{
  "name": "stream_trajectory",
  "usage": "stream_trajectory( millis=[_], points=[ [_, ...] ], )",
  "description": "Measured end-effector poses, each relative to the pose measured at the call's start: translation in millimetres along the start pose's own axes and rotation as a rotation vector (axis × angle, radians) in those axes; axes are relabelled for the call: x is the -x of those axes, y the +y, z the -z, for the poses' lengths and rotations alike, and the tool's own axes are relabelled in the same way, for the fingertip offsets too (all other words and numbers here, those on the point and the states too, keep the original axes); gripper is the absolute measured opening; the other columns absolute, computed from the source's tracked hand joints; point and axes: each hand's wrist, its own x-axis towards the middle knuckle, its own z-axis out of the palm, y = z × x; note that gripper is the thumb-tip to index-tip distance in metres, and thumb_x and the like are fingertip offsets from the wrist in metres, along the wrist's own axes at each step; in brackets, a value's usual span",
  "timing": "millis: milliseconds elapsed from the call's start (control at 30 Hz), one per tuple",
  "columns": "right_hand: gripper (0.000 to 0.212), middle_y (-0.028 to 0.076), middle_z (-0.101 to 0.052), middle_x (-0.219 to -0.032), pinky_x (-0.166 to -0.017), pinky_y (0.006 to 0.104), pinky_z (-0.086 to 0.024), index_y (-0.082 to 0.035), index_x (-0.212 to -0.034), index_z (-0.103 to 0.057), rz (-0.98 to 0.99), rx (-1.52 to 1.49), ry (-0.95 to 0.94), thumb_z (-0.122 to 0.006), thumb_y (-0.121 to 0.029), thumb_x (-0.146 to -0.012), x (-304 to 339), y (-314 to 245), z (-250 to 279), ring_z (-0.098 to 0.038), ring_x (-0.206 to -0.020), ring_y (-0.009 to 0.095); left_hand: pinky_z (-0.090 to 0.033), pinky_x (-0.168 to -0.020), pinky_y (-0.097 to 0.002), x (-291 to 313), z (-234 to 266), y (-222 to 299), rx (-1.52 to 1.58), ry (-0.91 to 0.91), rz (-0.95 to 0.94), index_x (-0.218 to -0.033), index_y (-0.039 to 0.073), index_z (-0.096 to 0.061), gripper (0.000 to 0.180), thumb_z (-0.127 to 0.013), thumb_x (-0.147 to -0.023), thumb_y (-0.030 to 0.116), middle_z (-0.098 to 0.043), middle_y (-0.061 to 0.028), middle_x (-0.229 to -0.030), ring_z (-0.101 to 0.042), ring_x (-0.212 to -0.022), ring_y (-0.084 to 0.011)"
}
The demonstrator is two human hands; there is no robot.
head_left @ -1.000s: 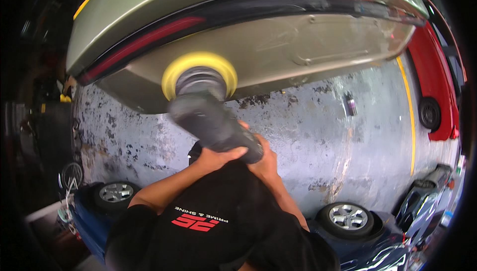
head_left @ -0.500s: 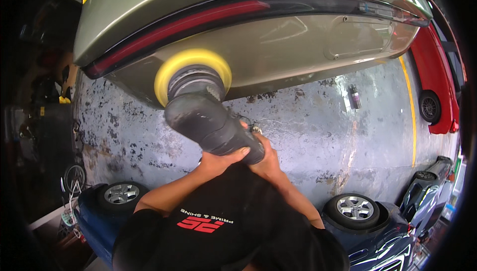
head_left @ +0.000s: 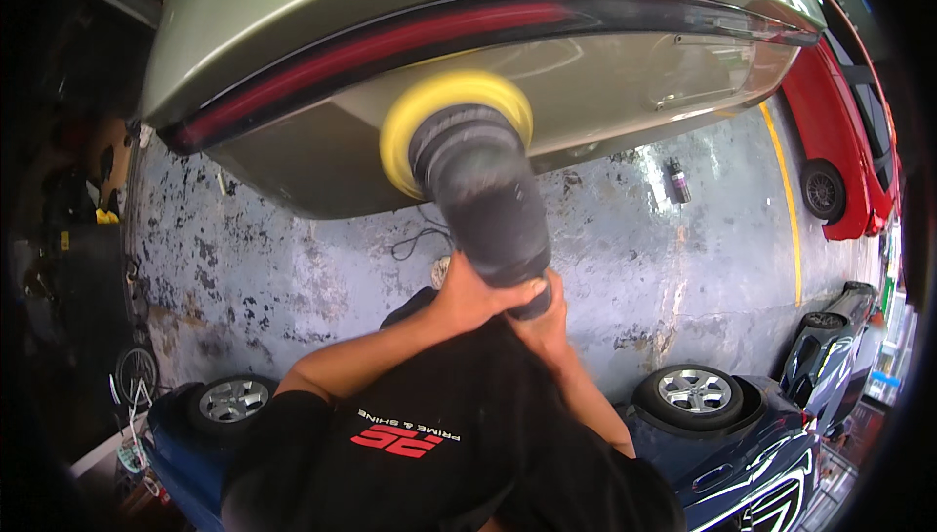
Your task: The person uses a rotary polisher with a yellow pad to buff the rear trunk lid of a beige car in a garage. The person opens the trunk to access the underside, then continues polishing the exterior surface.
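Note:
A black handheld polisher (head_left: 493, 205) with a round yellow foam pad (head_left: 459, 88) is in both my hands. The pad rests against the green-gold body panel (head_left: 605, 83) of a car, just below the long red and dark light strip (head_left: 410, 44). Its rim is smeared, as if spinning. My left hand (head_left: 476, 293) is closed around the polisher's body from the left, thumb across it. My right hand (head_left: 545, 325) wraps the rear end of the tool from the right; some of its fingers are hidden behind it.
A dark cable (head_left: 420, 237) lies on the worn grey floor (head_left: 322, 268). A dark bottle (head_left: 678, 181) stands further right, near a yellow floor line (head_left: 784, 205). A red car (head_left: 839, 132) is at the right; a dark blue car (head_left: 722, 454) is behind me.
Both hands have carried the polisher to the right along the panel, and its body now points more nearly straight back toward me. The cable on the floor has come into sight.

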Motion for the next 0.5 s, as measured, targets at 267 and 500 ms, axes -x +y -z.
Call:
stream_trajectory(
  millis=[267,500],
  points=[
    [0.086,0.02,-0.07,-0.128,-0.1,0.0434,-0.055,-0.007,-0.145,-0.049,-0.098,-0.054,-0.037,-0.096,-0.017,-0.073,-2,-16,7,-0.07,-0.119,0.029,-0.054,-0.099,-0.0365,4,3,-8,-0.012,-0.076,0.031,-0.132,0.002,-0.06,0.057,-0.087,-0.082,0.005,-0.067,-0.0091,-0.126,-0.065,-0.114,-0.0185],
    [0.077,0.021,-0.071,-0.126,-0.093,0.0475,-0.058,-0.013,-0.141,-0.051,0.109,0.073,0.001,-0.089,-0.013,-0.074,-49,-3,38,-0.069,-0.115,0.045,-0.054,-0.098,-0.0359,-33,-23,-6,0.087,-0.019,-0.107,-0.131,0.001,-0.06,0.055,-0.086,-0.082,0.002,-0.067,-0.0098,-0.124,-0.065,-0.112,-0.0181]
  ],
)
